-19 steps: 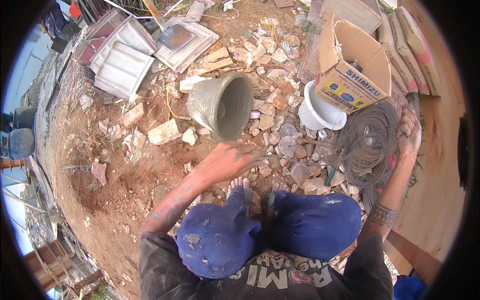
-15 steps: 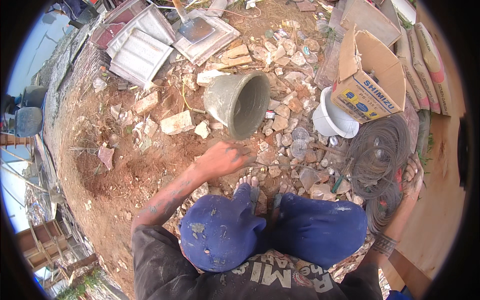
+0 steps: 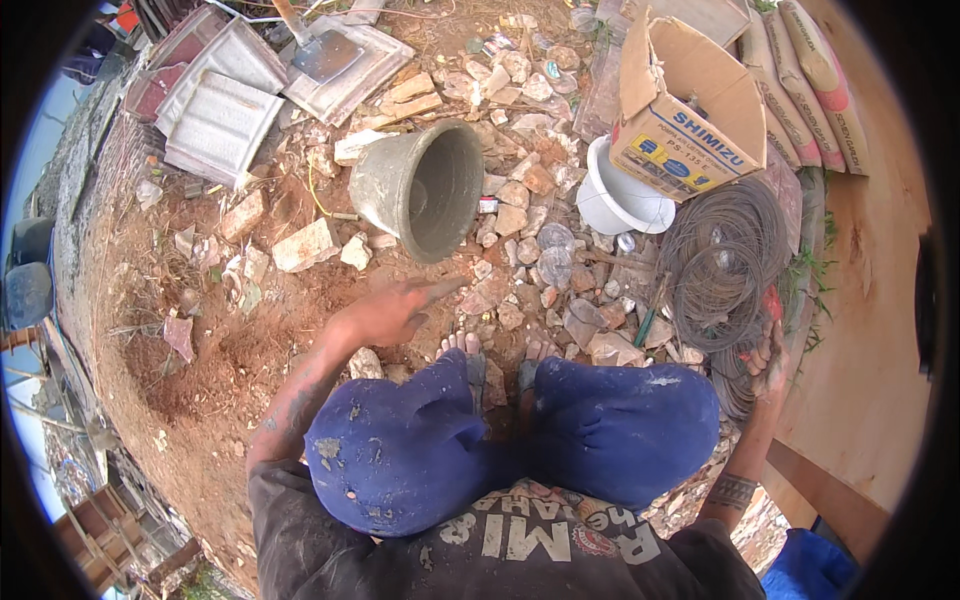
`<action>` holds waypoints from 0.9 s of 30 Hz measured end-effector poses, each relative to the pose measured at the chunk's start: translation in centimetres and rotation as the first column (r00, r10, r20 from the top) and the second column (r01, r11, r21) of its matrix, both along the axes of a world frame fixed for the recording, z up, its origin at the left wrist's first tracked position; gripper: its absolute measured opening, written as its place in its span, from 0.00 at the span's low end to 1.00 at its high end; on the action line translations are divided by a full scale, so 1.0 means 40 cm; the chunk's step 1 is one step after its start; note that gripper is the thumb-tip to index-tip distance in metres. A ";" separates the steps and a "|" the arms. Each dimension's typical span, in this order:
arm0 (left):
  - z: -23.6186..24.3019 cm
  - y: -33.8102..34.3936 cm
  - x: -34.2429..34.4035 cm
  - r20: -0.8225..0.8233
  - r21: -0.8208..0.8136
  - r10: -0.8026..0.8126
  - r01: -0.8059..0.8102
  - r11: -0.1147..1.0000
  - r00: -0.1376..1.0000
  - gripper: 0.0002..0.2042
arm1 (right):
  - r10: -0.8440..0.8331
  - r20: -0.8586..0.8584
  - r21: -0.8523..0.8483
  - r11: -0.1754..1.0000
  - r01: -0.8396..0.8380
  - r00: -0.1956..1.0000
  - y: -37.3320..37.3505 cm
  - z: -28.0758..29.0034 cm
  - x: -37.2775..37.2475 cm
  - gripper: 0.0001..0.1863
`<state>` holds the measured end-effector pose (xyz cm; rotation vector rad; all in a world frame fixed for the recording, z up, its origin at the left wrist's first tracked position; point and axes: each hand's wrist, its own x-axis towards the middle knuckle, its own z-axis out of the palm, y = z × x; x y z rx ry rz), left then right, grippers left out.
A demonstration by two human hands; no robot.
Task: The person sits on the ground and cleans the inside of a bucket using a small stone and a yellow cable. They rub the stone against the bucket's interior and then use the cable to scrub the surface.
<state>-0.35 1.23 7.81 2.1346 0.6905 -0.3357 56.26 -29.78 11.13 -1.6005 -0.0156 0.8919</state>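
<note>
My left hand (image 3: 390, 312) hovers low over the soil, nearest to the grey mortar-coated bucket (image 3: 437, 195), which lies tipped with its mouth facing right. One finger stretches out toward the stones, the others are partly bent, and nothing shows in the hand. At the right, my right hand (image 3: 768, 365) is at the lower edge of a big coil of thin dark wire (image 3: 715, 240). Its fingers are bent beside a red piece (image 3: 771, 303), perhaps a tool handle. What they grip is partly hidden. A slim green object (image 3: 645, 328) lies left of the coil.
An open cardboard box (image 3: 690, 150) rests against a white bucket (image 3: 597, 195). Cement sacks (image 3: 815, 75) lie behind it, beside a wooden board (image 3: 870, 300). Concrete roof tiles (image 3: 222, 120) and a shovel blade (image 3: 325, 55) lie at far left. Rubble (image 3: 510, 195) covers the ground before my feet.
My left hand has drawn back a little and stretched out a finger. My right hand has shifted inward and nearer along the wire coil to the red piece. My view has turned slightly.
</note>
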 end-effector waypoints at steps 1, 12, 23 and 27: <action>-0.075 -0.021 -0.022 0.082 0.053 -0.106 0.102 0.993 0.991 0.36 | 0.026 0.002 0.040 0.999 -0.026 1.000 0.031 0.014 -0.036 0.14; -0.307 -0.155 0.238 0.143 -0.935 0.613 -0.096 0.341 0.777 0.25 | 0.084 0.002 0.051 0.995 -0.084 0.996 0.065 0.109 -0.135 0.14; -0.123 -0.098 0.170 0.203 -0.880 0.700 -0.186 0.437 0.685 0.10 | -0.045 -0.241 -0.395 0.917 -0.055 0.969 -0.203 -0.286 -0.076 0.08; -0.082 -0.097 0.184 0.215 -0.743 0.630 -0.294 0.601 0.747 0.12 | 0.652 -0.122 -0.899 0.247 -0.361 0.748 -0.132 -0.347 -0.133 0.12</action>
